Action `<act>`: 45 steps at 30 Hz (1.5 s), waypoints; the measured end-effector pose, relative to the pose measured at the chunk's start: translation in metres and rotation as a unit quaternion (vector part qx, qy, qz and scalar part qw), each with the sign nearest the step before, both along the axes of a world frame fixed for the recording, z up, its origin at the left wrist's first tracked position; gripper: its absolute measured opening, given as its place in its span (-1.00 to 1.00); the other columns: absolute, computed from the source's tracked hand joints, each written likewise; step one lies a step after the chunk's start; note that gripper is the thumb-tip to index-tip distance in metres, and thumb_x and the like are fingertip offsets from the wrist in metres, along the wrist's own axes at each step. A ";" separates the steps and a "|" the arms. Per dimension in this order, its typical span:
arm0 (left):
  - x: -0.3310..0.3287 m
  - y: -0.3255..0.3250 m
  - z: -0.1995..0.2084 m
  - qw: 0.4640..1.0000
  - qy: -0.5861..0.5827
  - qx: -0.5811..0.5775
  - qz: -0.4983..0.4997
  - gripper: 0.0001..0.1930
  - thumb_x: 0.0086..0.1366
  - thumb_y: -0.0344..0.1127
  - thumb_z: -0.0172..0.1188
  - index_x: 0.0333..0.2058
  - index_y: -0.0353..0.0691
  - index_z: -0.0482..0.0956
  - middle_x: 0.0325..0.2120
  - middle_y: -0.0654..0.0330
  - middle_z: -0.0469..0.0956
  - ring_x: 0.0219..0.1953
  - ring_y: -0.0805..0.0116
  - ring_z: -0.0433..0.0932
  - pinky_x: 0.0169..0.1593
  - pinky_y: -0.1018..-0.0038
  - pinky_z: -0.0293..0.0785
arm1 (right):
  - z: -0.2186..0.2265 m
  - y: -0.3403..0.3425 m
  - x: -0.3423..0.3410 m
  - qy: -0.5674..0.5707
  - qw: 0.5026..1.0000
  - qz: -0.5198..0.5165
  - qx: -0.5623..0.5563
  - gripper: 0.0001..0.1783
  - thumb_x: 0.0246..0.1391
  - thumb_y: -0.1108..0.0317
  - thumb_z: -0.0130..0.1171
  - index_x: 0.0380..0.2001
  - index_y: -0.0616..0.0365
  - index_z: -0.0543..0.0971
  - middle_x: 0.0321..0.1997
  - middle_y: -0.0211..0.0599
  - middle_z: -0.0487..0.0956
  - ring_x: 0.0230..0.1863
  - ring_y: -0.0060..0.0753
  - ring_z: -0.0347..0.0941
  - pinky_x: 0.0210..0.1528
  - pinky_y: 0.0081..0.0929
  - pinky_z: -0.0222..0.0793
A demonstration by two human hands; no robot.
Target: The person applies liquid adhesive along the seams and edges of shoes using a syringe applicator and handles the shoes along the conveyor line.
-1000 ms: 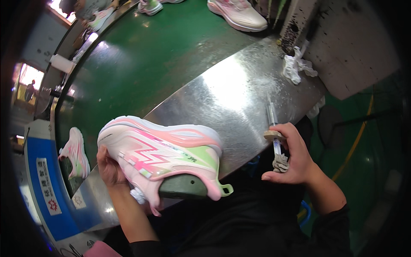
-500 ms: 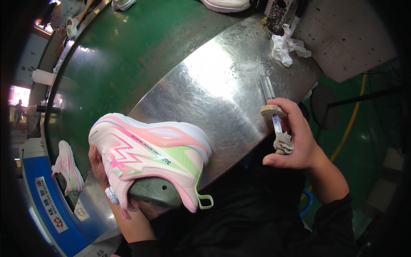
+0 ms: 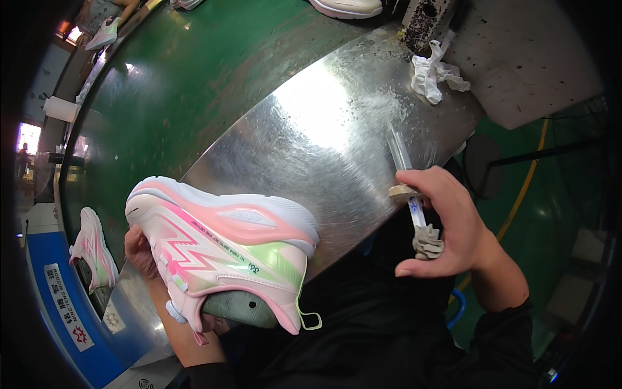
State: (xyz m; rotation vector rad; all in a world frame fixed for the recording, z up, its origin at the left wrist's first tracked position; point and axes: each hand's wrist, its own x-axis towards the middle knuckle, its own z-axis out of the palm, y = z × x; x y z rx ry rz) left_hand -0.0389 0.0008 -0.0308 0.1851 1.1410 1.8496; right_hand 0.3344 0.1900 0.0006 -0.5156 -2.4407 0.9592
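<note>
A pink, white and pale green sneaker (image 3: 223, 249) lies tilted on its side in front of me, its sole facing away and its heel to the right. My left hand (image 3: 140, 254) grips it near the toe, with the fingers partly hidden behind the upper. A dark green shoe last (image 3: 238, 308) fills its opening. To the right, my right hand (image 3: 457, 223) is closed round a clear tube (image 3: 399, 152) that has a beige disc (image 3: 403, 192) on it and a wad of greyish cloth (image 3: 427, 242) at its near end. The tube is apart from the sneaker.
Beneath the hands is a scratched metal table (image 3: 350, 188), bordering a green conveyor belt (image 3: 194, 84). A crumpled white cloth (image 3: 427, 78) lies at the far right. Another sneaker (image 3: 94, 249) rests at left beside a blue machine panel (image 3: 58, 285). At top left, another person's arm (image 3: 127, 8) is near a shoe (image 3: 103, 35).
My left hand has shifted the sneaker slightly left and nearer, turning more of its sole side up. My right hand has moved a little left with the tube. The top-left shoe has changed position.
</note>
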 end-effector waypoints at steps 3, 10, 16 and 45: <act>-0.018 -0.004 -0.003 1.000 0.013 0.007 -0.011 -0.68 0.23 -0.12 0.05 -0.20 -0.26 0.49 -0.26 0.09 0.58 -0.18 0.22 0.57 -0.05 0.26 0.50 | -0.010 0.013 -0.006 -0.016 0.996 -0.005 0.092 -0.14 -0.31 -0.01 0.45 0.06 0.18 0.39 -0.19 -0.21 0.47 -0.29 -0.16 0.36 -0.17 -0.31 0.30; -0.021 -0.011 -0.013 1.000 0.016 0.006 -0.011 -0.65 0.22 -0.15 0.05 -0.15 -0.31 0.48 -0.22 0.04 0.57 -0.16 0.18 0.57 -0.03 0.24 0.50 | -0.015 0.035 -0.013 -0.170 0.959 -0.045 0.221 -0.14 -0.32 -0.09 0.39 0.10 0.04 0.41 -0.06 -0.25 0.37 -0.05 -0.16 0.24 0.03 -0.26 0.17; -0.036 -0.028 -0.021 1.000 0.016 0.009 -0.008 -0.62 0.21 -0.18 0.05 -0.10 -0.35 0.46 -0.18 -0.01 0.56 -0.14 0.15 0.58 -0.02 0.23 0.50 | 0.016 0.012 -0.033 -0.052 0.985 0.014 0.167 -0.21 -0.17 -0.11 0.25 0.02 0.32 0.48 -0.03 -0.13 0.37 -0.09 -0.25 0.24 -0.02 -0.42 0.21; -0.019 -0.012 -0.009 1.000 0.013 -0.005 -0.024 -0.64 0.29 -0.08 0.01 -0.13 -0.24 0.49 -0.24 0.04 0.59 -0.21 0.19 0.61 -0.06 0.19 0.53 | -0.017 -0.009 -0.129 0.040 0.759 0.155 -0.632 -0.36 -0.02 0.51 0.05 0.18 0.49 0.23 0.14 -0.02 0.41 0.14 -0.34 0.36 0.20 -0.45 0.25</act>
